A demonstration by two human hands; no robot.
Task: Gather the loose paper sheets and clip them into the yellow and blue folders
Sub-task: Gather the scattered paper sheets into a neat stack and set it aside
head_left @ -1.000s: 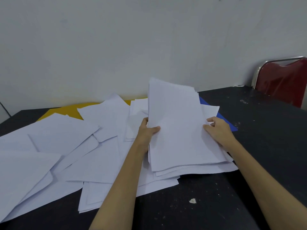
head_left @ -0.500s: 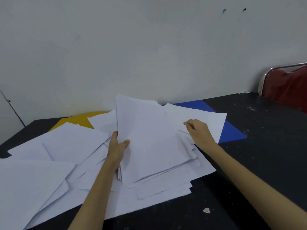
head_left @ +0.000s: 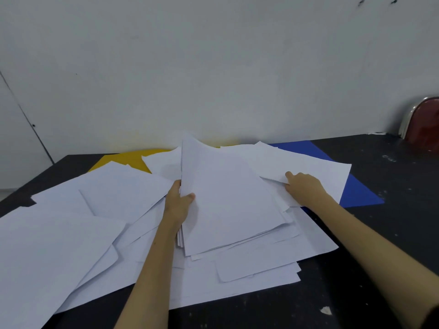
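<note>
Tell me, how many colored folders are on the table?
2. The yellow folder lies at the back left against the wall, mostly under loose paper sheets. The blue folder lies at the back right, partly under sheets too. More could be hidden beneath the pile.

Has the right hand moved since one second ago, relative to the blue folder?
Yes. The right hand left the held stack of white paper sheets and reached rightward, toward the flat blue folder, gripping a loose sheet there.
</note>
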